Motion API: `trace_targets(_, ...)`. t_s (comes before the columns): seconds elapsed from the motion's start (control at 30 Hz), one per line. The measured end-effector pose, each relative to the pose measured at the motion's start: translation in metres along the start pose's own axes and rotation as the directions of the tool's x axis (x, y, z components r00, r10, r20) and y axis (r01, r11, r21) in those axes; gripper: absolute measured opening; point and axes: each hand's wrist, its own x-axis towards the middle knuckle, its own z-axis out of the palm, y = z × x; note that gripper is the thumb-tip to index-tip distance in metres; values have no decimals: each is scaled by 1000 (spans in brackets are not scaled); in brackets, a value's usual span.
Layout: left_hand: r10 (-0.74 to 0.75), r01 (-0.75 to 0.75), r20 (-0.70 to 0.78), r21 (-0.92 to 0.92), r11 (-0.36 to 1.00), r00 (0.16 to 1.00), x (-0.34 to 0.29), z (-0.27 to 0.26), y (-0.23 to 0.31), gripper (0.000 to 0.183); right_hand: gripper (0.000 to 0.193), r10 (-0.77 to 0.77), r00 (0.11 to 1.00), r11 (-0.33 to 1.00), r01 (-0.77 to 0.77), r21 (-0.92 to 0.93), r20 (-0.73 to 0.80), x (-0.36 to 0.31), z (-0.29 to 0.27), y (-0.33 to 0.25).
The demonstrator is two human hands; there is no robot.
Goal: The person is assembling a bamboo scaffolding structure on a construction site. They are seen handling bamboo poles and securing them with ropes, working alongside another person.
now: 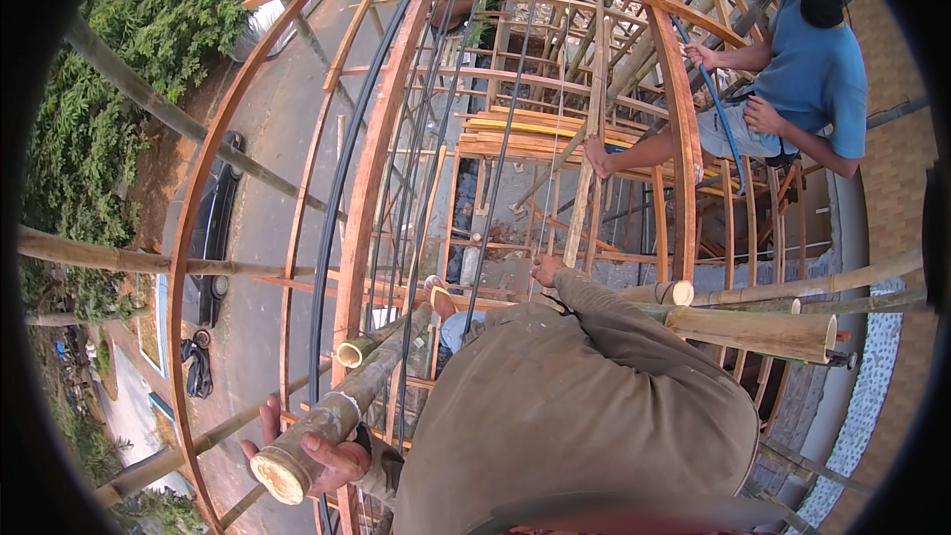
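My left hand is wrapped round a thick bamboo pole near its cut end, thumb on top and fingers showing on the far side. A second cut bamboo end lies right beside it. My right hand is ahead of me with curled fingers, close to an upright wooden strip. Whatever it grips is too small to make out. Below, between my arms, a foot in a sandal rests among the framing. Black cables run lengthwise past my left side.
Reddish timber beams and curved strips form a frame high above a road with a parked dark car. At right, a person in a blue shirt holds a blue hose-like length. Cut bamboo poles jut out at my right.
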Motion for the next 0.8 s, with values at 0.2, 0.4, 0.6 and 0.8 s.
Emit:
trace_targets(0.2, 23, -24, 43, 20, 999, 999, 1, -3, -2, 77, 54, -7, 1000, 1000, 7, 2, -14, 4, 4, 4)
trace_targets(0.4, 45, -45, 46, 4, 999, 998, 0, -3, -3, 76, 50, -22, 998, 999, 20, -30, -56, 2, 4, 4)
trace_targets(0.6, 35, -35, 44, -11, 999, 998, 0, -3, -2, 75, 54, -12, 1000, 1000, 12, -18, -10, -4, -1, -1)
trace_targets(0.8, 38, -37, 52, -29, 999, 998, 0, -4, -2, 76, 53, 23, 1000, 1000, -23, 14, 7, -5, -3, -3)
